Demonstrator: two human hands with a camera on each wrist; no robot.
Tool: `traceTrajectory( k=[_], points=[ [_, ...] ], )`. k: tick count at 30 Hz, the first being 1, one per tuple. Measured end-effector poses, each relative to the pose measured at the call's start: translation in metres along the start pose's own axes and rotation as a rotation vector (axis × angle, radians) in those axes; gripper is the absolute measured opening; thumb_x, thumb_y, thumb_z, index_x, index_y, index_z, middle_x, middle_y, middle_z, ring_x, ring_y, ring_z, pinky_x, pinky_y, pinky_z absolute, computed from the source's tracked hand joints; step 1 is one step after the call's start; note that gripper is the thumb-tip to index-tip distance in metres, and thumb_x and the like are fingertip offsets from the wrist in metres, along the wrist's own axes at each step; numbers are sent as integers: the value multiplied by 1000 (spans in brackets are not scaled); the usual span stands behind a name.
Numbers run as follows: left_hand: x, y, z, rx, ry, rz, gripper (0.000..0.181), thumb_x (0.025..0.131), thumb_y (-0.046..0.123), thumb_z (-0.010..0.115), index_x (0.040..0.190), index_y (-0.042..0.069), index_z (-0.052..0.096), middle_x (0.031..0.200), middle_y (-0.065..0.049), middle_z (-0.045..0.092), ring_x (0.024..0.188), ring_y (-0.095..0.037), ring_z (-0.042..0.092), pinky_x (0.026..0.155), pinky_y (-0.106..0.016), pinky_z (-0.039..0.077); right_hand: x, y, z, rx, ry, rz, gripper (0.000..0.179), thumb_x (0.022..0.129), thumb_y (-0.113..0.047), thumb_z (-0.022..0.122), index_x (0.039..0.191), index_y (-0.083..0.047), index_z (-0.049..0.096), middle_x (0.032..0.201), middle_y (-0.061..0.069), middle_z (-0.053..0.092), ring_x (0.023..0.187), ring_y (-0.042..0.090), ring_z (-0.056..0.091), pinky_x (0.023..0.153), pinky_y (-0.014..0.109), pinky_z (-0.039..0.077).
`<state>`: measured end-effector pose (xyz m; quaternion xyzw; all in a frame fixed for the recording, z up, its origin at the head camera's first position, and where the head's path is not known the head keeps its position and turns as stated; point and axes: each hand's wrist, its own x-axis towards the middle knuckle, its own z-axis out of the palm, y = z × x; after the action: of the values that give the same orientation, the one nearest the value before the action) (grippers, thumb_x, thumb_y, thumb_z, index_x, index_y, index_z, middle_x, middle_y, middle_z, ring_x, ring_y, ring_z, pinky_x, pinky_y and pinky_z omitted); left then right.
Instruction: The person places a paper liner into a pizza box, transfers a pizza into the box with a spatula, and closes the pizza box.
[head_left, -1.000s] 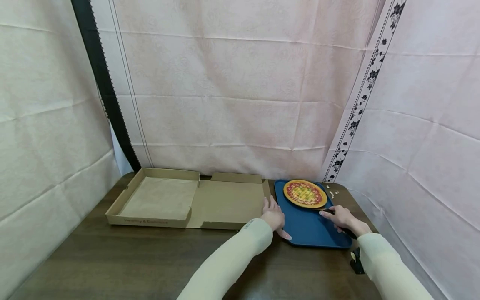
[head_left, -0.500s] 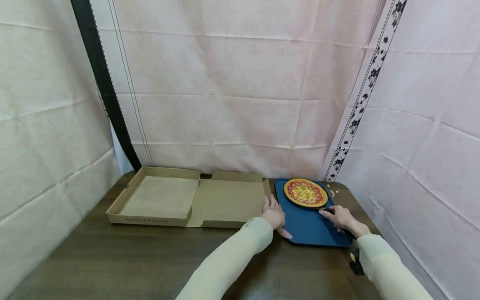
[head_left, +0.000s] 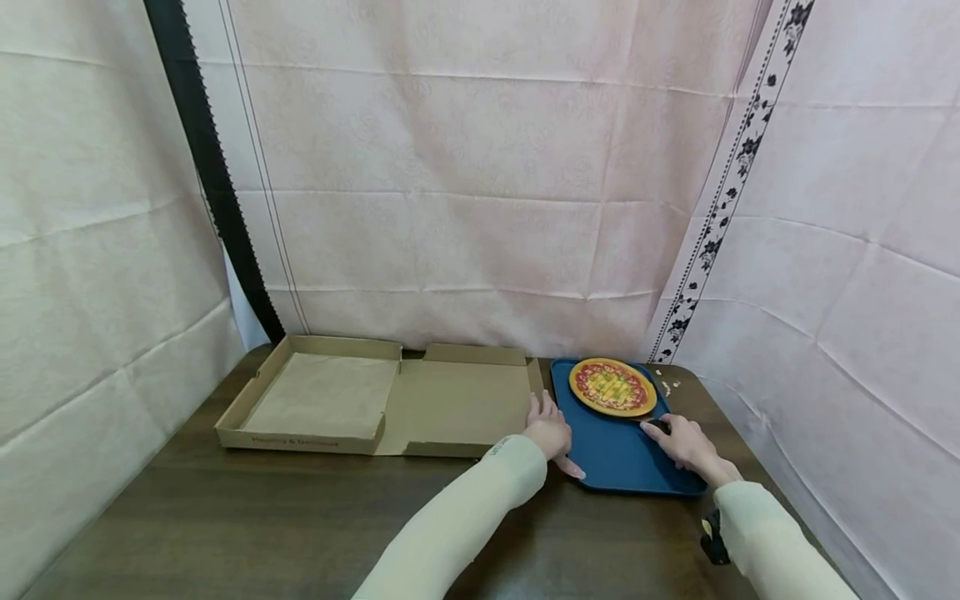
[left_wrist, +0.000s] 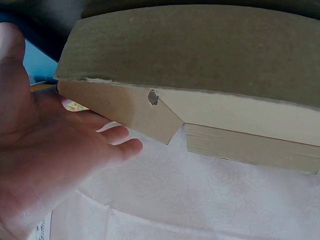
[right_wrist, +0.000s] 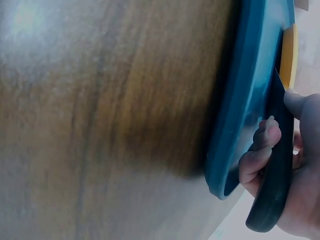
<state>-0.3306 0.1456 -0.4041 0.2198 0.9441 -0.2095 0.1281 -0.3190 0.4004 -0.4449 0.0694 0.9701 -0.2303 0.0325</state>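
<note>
A pizza (head_left: 612, 387) with a yellow crust lies at the far end of a blue tray (head_left: 630, 462). My right hand (head_left: 688, 446) grips the black handle (right_wrist: 276, 175) of a pizza server, fingers curled round it and thumb near its front. The handle points at the pizza's near edge (right_wrist: 288, 57); the server's blade is mostly hidden there. My left hand (head_left: 549, 433) lies with extended fingers between the tray's left edge and the cardboard box's lid (head_left: 465, 408). In the left wrist view its fingers (left_wrist: 117, 150) reach along the lid's side flap (left_wrist: 125, 107).
To the left, the opened pizza box (head_left: 300, 445) has brown paper (head_left: 322, 396) lining its base. Small pale scraps (head_left: 664, 383) lie beyond the tray's right edge. Cloth curtains (head_left: 465, 208) hang behind and at both sides of the dark wooden table (head_left: 300, 525).
My right hand has turned slightly over the handle, whose rear end no longer shows in the head view. The left hand, pizza, tray and box have stayed in place.
</note>
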Motion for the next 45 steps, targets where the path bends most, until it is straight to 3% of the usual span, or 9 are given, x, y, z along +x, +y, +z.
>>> traceTrajectory(
  k=[18,22,25,28,32,37,40,45],
  points=[
    [-3,-2,2,33,6,15,103,68,91,42,152,31,30,164,1,13,153,-27,-3,122,-48,1,-5,1,5,-18,26,-5,80,97,-56,44,139,12,37,92,21,61,47,17,58,50,32,48],
    [-4,-7,5,29,51,32,100,68,90,44,149,32,36,164,-1,9,153,-26,-6,122,-48,-2,-5,0,4,-20,35,-5,82,96,-58,43,140,11,37,84,16,60,47,17,58,48,32,48],
    [-3,-12,8,19,114,89,97,71,88,45,148,30,38,165,-4,7,153,-25,-6,123,-47,-3,-6,0,3,-24,39,-10,82,96,-59,43,140,11,37,77,14,58,47,16,57,47,32,47],
    [-1,-21,8,-31,176,156,96,76,84,45,151,25,34,165,-6,6,153,-25,-5,123,-46,-1,-8,1,1,-14,46,-16,82,96,-59,43,139,11,37,82,17,60,47,17,57,47,32,47],
    [1,-47,5,-172,287,227,93,80,79,46,153,25,27,164,-7,9,152,-29,1,123,-48,7,-11,3,0,-7,51,-12,83,96,-59,43,139,11,37,86,18,60,48,17,58,48,32,47],
    [-4,-104,8,-314,431,283,99,77,78,54,155,29,19,164,-6,9,152,-32,7,121,-54,12,-14,5,-1,-4,57,-4,83,96,-59,43,139,11,37,81,14,58,48,17,57,47,32,47],
    [-12,-142,16,-391,478,263,104,75,77,58,156,27,16,164,-8,8,151,-33,10,119,-57,11,-15,5,-3,1,63,-10,83,96,-60,43,138,12,37,82,15,59,48,17,57,47,33,47],
    [-25,-203,43,-429,529,190,108,73,76,61,156,23,16,162,-11,15,148,-38,18,117,-61,15,-15,3,-6,2,66,-12,83,96,-60,43,138,11,38,93,21,61,49,17,58,48,33,48]
  ],
)
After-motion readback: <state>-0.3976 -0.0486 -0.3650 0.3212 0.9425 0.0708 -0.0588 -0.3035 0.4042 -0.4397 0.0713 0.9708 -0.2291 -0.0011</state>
